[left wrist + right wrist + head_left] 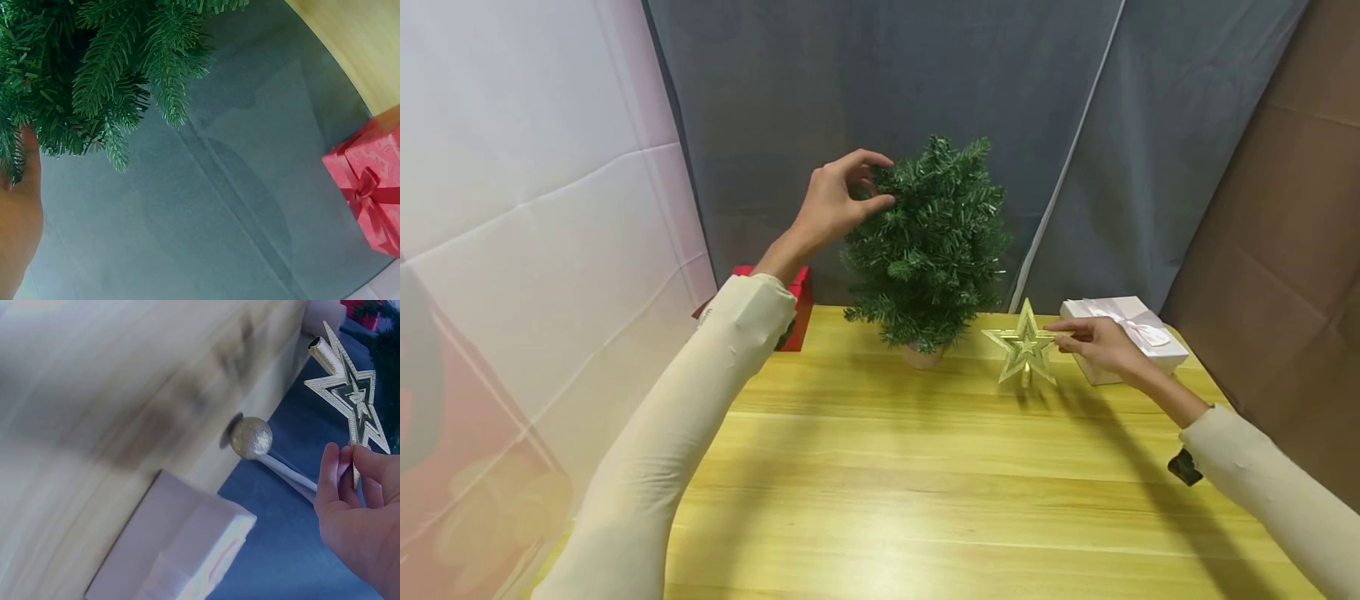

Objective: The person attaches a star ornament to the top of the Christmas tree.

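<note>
A green artificial Christmas tree (932,242) stands upright in a small pale pot (922,358) at the back of the table. My left hand (838,196) is at its upper left side, fingers and thumb curved around some foliage. Only part of that hand shows in the left wrist view, its thumb against the branches. Between thumb and fingers, my right hand (1097,342) pinches one point of a gold star tree topper (1027,343). The star is upright, right of the tree, with its hollow stem (326,356) pointing down to the table, apart from the tree.
A white gift box (1127,312) with a pale ribbon lies behind my right hand. In the right wrist view, a gold glitter ball (251,437) rests near the table's back edge. A red gift box (375,187) with a bow stands at the left, partly behind my left sleeve.
</note>
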Demonstrator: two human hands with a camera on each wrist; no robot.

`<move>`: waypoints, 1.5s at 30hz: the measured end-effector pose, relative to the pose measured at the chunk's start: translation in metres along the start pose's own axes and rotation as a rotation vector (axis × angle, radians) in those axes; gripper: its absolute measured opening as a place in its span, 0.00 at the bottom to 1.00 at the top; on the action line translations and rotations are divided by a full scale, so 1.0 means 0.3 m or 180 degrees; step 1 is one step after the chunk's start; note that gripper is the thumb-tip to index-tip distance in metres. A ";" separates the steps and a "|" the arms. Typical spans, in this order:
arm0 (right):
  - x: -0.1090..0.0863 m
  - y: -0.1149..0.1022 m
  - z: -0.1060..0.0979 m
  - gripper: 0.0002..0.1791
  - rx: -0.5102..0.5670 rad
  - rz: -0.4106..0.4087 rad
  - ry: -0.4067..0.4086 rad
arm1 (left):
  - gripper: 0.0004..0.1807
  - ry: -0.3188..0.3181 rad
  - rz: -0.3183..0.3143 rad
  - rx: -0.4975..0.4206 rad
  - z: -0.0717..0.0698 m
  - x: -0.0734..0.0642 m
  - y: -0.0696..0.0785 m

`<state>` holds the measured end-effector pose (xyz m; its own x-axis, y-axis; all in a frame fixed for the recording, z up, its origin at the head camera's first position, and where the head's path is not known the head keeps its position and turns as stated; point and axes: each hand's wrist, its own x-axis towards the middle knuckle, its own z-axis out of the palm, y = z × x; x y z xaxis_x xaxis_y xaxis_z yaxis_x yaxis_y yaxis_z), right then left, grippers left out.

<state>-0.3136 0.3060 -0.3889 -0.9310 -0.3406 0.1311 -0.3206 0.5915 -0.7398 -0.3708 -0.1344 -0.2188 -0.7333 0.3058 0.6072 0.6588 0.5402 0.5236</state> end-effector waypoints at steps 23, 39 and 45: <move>0.048 -0.099 -0.197 0.23 0.0012 0.0322 0.0227 | 0.25 -0.0020 0.0061 -0.0010 0.005 -0.002 -0.003; 0.076 -0.199 -0.314 0.24 -0.0279 0.0300 0.0557 | 0.25 -0.0002 0.0051 -0.0025 0.002 -0.007 -0.009; 0.091 -0.239 -0.347 0.24 -0.0244 0.0277 0.0667 | 0.25 0.0014 0.0063 -0.0013 0.004 -0.004 -0.013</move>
<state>-0.3343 0.3305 -0.2636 -0.9691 -0.1313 0.2090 -0.2423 0.6684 -0.7032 -0.3726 -0.1359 -0.2223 -0.7194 0.3128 0.6202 0.6738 0.5310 0.5138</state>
